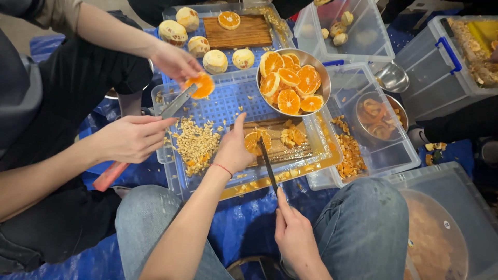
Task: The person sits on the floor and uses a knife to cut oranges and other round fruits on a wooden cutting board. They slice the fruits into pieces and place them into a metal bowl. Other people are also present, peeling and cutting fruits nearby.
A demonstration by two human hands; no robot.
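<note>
My left hand point(232, 150) presses down on an orange half point(258, 140) lying on a small wooden cutting board point(290, 151). My right hand point(293, 236) grips the handle of a dark-bladed knife point(267, 165), whose tip reaches the orange half. Cut orange bits point(293, 136) lie on the board just right of the fruit. The board rests in a shallow blue perforated tray point(228, 101) above my knees.
A person at left holds an orange slice point(201, 84) and a red-handled knife point(176, 102) over a seed pile point(196, 143). A metal bowl of orange halves point(291, 82), peeled oranges point(215, 60), a second board point(244, 32) and clear bins with peel point(363, 155) stand beyond.
</note>
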